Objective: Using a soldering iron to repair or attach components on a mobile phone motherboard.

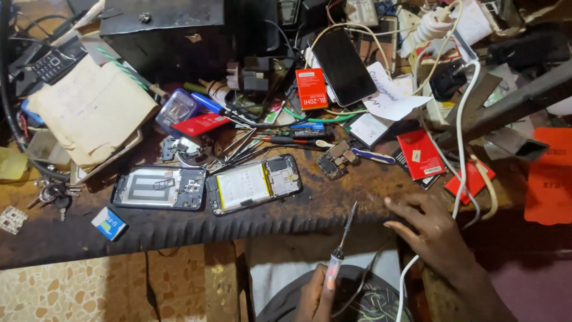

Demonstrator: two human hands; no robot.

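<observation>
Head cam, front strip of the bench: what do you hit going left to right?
Bunch of keys → small blue-and-white box → opened phone back shell → opened phone with its battery showing → small circuit board → right hand → white cable → orange paper.

Two bare forearms, no sleeves, no watch, no rings visible. Left hand (316, 295) and right hand (432, 229) ungloved. Lap below: dark garment with pale line pattern, white cloth beside it. Nails short, plain.
</observation>
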